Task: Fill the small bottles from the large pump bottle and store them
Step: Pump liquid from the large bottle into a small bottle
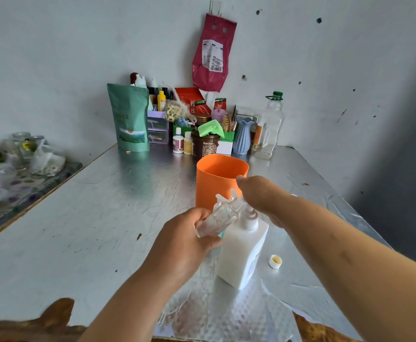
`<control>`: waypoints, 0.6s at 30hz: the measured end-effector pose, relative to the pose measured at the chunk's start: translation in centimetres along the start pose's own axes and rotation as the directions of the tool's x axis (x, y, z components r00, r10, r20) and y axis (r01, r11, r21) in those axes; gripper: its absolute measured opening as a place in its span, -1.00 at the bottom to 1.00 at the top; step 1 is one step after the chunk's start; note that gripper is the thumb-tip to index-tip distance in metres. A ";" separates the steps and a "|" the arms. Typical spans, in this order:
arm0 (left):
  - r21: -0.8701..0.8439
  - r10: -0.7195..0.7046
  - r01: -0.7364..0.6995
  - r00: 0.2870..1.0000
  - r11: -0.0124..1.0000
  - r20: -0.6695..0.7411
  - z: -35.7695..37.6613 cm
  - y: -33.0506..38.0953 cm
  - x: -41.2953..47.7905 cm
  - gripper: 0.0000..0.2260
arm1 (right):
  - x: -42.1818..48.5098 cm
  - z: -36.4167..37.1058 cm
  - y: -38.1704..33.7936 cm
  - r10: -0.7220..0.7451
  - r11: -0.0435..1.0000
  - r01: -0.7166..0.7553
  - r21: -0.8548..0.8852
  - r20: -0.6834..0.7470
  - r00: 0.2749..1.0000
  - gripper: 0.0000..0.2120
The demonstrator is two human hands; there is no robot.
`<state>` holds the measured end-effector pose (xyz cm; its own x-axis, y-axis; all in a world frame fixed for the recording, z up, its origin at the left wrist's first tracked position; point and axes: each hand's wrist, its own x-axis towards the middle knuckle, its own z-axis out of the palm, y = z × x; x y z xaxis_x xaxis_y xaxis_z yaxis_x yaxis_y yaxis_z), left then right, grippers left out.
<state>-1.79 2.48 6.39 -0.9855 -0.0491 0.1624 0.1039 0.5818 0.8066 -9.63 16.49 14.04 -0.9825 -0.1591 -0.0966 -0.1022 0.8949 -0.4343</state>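
1. Small bottle [217, 219]: tilted and blurred, gripped by left hand [184, 243], mouth at pump bottle [241, 250] nozzle.
2. Right hand [261, 196] presses and hides pump head; finger curl cannot be told.
3. Orange cup [217, 178] behind pump bottle; cap [275, 261] to its right.

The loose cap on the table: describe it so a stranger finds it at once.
Start at the foil-covered table and find the tall white pump bottle standing near its front. Just right of that bottle's base lies a small round cap, alone on the foil. It is white outside and yellowish inside, open side up, far smaller than anything near it.
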 end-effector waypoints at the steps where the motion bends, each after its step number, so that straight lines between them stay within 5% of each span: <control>1: 0.013 0.001 -0.001 1.000 1.000 0.001 0.0 0.0 0.0 -0.79 | 0.0 0.0 0.0 0.003 1.000 -0.003 0.004 0.004 1.000 -0.67; 18: 0.005 -0.017 0.017 0.999 1.000 0.026 0.9 -0.3 0.1 -0.73 | 0.7 1.0 0.7 0.032 0.997 -0.031 0.067 -0.016 0.999 -0.69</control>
<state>-2.05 3.06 5.63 -0.9904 -0.0376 0.1332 0.0863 0.5847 0.8067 -10.26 16.58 12.75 -0.9877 -0.1235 -0.0957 -0.0612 0.8695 -0.4901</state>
